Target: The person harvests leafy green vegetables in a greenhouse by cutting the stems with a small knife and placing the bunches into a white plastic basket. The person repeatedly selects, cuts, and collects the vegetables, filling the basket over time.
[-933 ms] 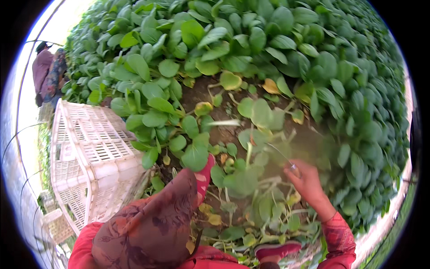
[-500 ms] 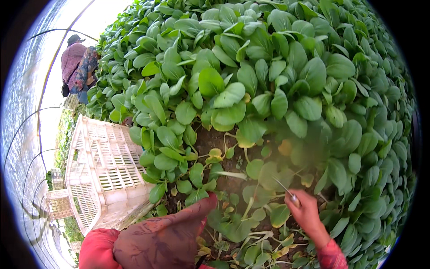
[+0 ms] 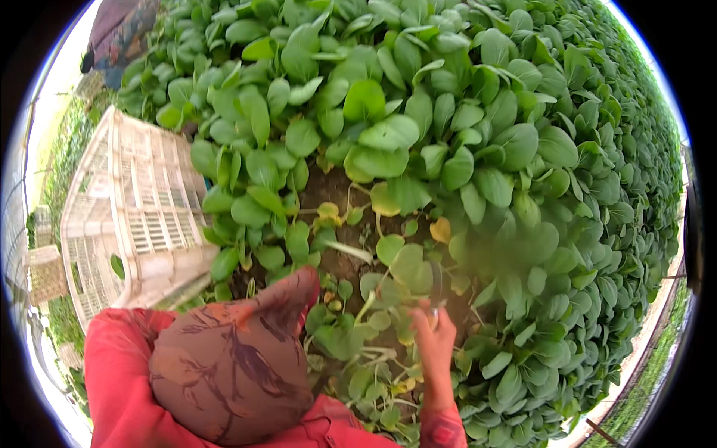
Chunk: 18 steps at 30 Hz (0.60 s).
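Note:
My right hand reaches out from a red patterned sleeve over a patch of bare soil among leafy green plants. Its fingers are closed around a thin, dark blade-like tool that points up from the fist. Cut and loose green leaves lie just left of the hand. A brown patterned cloth over a red garment fills the lower left and hides my left hand.
A white slatted plastic crate stands tilted at the left, beside the plants. Another person in dark patterned clothes is at the top left. More crates sit at the far left. Dense green plants cover the bed to the right edge.
The view has swung closer and to the right, so the crate and cloth look larger. My right hand has moved left toward the loose leaves, still closed on the thin tool.

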### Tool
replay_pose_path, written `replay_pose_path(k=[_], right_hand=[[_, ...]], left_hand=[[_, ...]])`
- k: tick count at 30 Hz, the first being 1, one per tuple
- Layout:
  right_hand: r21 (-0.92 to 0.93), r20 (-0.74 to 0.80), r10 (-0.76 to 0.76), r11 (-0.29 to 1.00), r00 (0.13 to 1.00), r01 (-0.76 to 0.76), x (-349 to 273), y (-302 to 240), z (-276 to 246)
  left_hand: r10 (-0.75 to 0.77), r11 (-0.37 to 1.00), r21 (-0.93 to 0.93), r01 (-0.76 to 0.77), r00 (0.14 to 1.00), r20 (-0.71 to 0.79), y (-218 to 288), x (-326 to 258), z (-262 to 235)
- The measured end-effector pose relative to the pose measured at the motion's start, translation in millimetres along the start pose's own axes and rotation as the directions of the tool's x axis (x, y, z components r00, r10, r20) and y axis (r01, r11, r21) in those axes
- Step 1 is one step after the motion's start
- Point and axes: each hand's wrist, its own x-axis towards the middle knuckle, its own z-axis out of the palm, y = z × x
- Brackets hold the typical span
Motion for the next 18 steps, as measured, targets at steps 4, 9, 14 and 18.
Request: replay_pose_path(k=[4,9,14,18], right_hand=[[0.130,-0.008,0.018,0.991,1.000,-0.017,11,-1,45],[-0.031,-0.014,-0.076,0.997,0.997,0.076,-1,26,86],[0.023,-0.091,-0.019,1.000,0.996,0.021,-53,47,85],[0.001,-0.184,-0.035,0.999,0.982,0.035,-85,63,74]], left_hand=[[0.023,1.000,0.017,-0.023,0.999,0.025,-15,3,6],[-0.031,0.979,0.204,0.016,0.997,0.070,-88,-39,-18],[0.028,0.893,0.449,-0.023,1.000,-0.004,-122,-91,-64],[0.481,0.827,0.387,-0.408,0.870,-0.110,3,-76,-67]])
